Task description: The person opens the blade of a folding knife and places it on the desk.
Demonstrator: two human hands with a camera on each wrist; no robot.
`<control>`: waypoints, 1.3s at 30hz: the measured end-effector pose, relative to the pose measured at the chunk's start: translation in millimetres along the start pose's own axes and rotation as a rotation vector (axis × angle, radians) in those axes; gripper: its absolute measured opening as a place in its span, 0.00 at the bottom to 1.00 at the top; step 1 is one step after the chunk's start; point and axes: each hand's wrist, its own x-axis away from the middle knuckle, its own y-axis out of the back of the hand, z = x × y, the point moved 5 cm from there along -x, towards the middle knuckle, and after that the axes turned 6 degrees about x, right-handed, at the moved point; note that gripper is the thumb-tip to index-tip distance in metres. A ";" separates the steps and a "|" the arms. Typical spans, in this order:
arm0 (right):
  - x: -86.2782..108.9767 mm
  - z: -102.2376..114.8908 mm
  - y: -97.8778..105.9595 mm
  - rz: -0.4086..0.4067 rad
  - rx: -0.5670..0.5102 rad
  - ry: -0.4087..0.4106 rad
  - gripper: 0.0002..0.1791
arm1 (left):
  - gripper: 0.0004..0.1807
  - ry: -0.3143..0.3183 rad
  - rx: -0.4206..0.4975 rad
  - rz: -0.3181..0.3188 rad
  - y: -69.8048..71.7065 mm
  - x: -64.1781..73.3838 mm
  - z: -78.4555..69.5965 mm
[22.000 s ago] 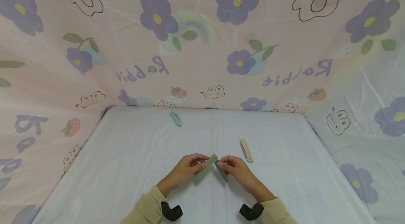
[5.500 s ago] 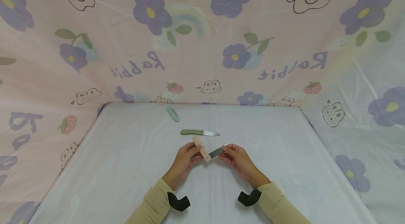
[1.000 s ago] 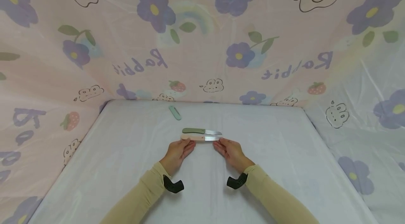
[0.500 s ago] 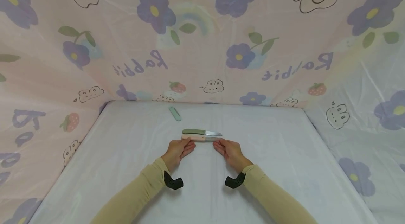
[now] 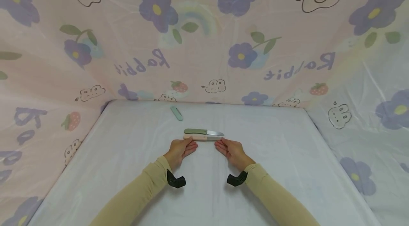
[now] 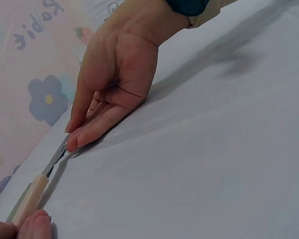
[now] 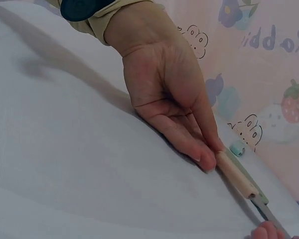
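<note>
My left hand (image 5: 179, 150) pinches the pale pink handle of an unfolded pocket knife (image 5: 199, 138) between thumb and fingers. At the other end, my right hand (image 5: 234, 152) pinches the tip of its blade (image 6: 56, 155). This knife lies level, its blade pointing right, low over the white table. Just behind it and parallel rests an olive green pocket knife (image 5: 195, 131), also unfolded with its blade to the right. Farther back on the left, a mint green pocket knife (image 5: 176, 113) lies folded. In the right wrist view my left thumb presses the pink handle's end (image 7: 235, 174).
The white-covered table (image 5: 271, 141) ends at a pink curtain (image 5: 198, 52) printed with flowers and rabbits, which rises at the back and both sides. Black wrist mounts (image 5: 176, 180) sit on both beige sleeves.
Earlier the green knife was being unfolded, then the pink one. Both hands have since brought the unfolded pink knife alongside the green one. Over the last second it has hardly moved.
</note>
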 end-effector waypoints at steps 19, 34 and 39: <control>3.1 -0.8 4.8 -0.008 -0.004 0.032 0.21 | 0.17 -0.009 -0.024 0.015 0.2 1.3 1.4; 3.8 0.5 5.0 0.048 -0.010 0.046 0.18 | 0.18 -0.071 -0.023 0.040 0.3 3.6 -0.6; 4.7 0.9 6.2 0.137 -0.029 0.023 0.20 | 0.19 -0.071 0.068 0.074 5.8 4.3 -3.5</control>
